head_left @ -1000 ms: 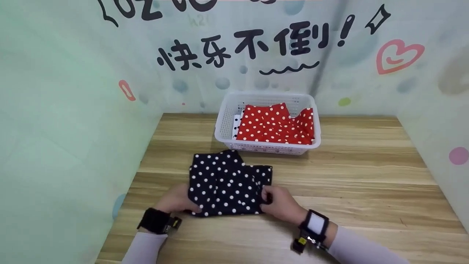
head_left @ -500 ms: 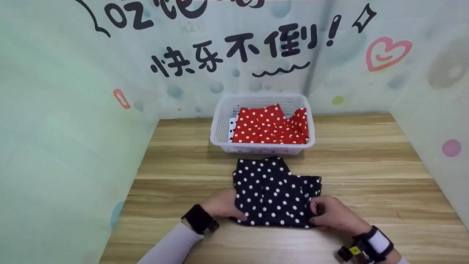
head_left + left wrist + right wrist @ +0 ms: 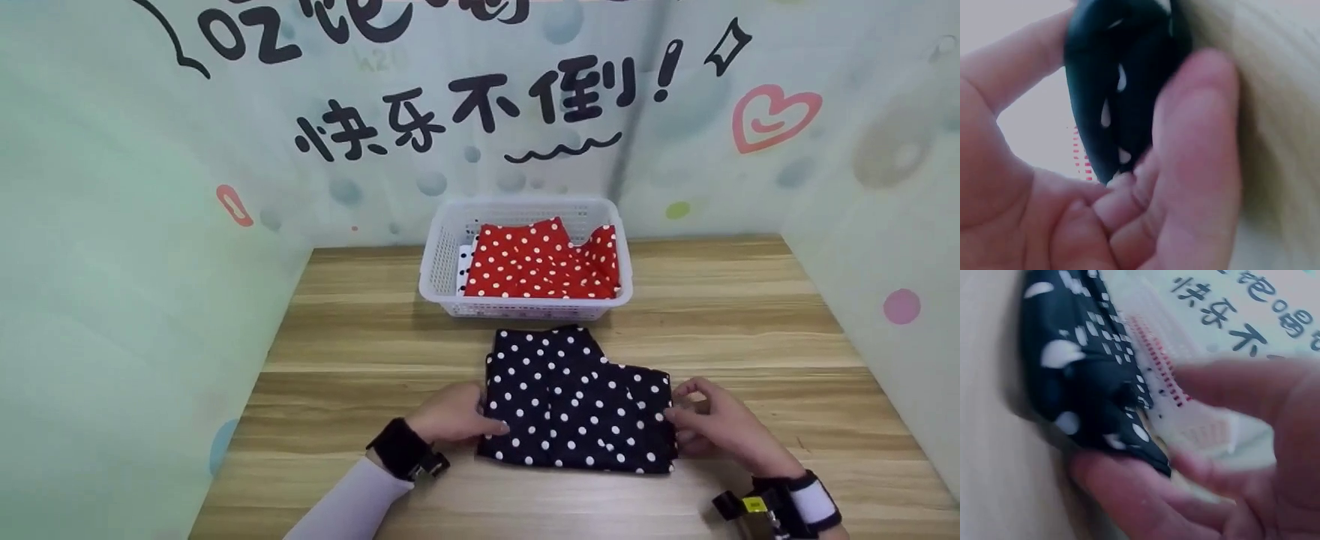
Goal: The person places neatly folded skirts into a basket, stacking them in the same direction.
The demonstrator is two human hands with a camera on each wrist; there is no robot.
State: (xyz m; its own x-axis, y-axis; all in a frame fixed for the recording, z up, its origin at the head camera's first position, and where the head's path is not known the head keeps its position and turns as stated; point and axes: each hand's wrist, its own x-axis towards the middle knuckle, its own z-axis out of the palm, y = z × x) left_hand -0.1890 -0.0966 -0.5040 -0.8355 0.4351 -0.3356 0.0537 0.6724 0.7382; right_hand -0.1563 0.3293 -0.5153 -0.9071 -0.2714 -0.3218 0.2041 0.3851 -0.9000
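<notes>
A folded dark navy garment (image 3: 577, 409) with white dots lies flat on the table in front of the basket. At its left edge my left hand (image 3: 457, 414) holds it, thumb on top and fingers beneath. In the left wrist view, the garment's rounded fold (image 3: 1112, 90) sits between thumb and fingers. My right hand (image 3: 724, 424) is at the right edge, thumb tip against the cloth. The right wrist view shows the garment's corner (image 3: 1095, 405) tapering in between the fingertips of this hand.
Behind the garment stands a white plastic basket (image 3: 525, 302). Inside it lie a red garment with white dots (image 3: 536, 259) and a white cloth with black dots (image 3: 463, 270). A printed curtain (image 3: 375, 202) encloses the wooden table (image 3: 750, 337) at the back and sides.
The dark garment has shifted right across the view with both hands. Since half a second ago, my right hand has moved outward from the lower right corner, and the right edge has straightened.
</notes>
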